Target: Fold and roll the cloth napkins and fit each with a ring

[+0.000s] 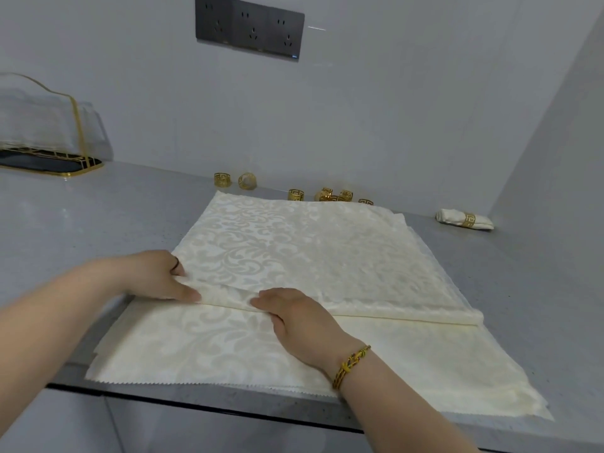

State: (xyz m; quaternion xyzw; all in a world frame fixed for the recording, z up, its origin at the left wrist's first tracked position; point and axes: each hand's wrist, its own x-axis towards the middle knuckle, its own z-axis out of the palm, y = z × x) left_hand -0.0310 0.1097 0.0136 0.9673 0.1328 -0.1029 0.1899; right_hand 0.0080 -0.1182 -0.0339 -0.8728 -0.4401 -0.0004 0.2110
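Gold rings [295,194] behind napkin stack [327,243]

A grey speckled bench [98,207] is enclosed by pale walls [392,109]; a dark socket panel [250,27] is mounted above.

- Soft, even, fairly bright light is filling the scene.
- Faint shadows are pooling just under the fingers [191,294] on the cloth [294,243].
- Well beyond the fingers, a thin glint [317,28] is streaking the wall [392,109].
- Wide-angle distortion is slanting the wall corner far right of the fingers; detail is looking slightly soft throughout.
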